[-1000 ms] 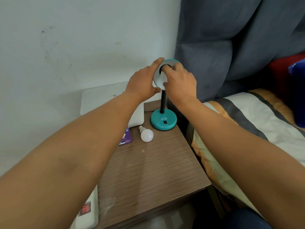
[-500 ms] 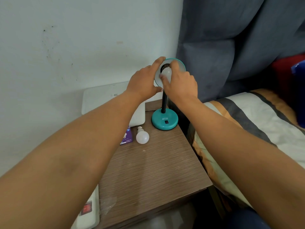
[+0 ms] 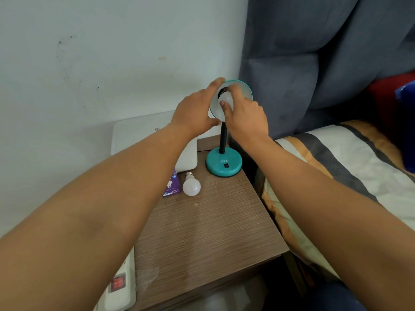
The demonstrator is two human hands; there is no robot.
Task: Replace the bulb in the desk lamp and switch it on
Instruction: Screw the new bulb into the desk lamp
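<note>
- Head view: both bare arms reach forward over a brown wood-grain counter that stands between a pale wall and a bed with a striped cover.
- A teal desk lamp stands at the far right corner of the counter, its round base marked "ATN" with a small black switch on the front; a black neck rises from the base to the shade.
- The lamp shade is tipped so that its open face looks toward the person, teal at the rim and pale inside.
- The left hand has its grip around the left edge of the shade: the forefinger lies across the top rim and the thumb presses at the lower edge.
- The right hand has its grip closed on the white bulb in the shade, the thumb on its front and the other fingers round its far side; the bulb's neck sits at the dark socket in the middle of the shade.
- A second white bulb lies on its side on the counter, just left of the lamp base, its metal screw cap pointing away from the person.
- A purple bulb carton lies flat just beside that spare bulb, partly hidden under the left forearm.
- A white boxy appliance stands against the wall behind the left arm.
- A white power strip with a red switch shows at the lower left, beside the counter.
- Grey curtains hang behind the lamp.
</note>
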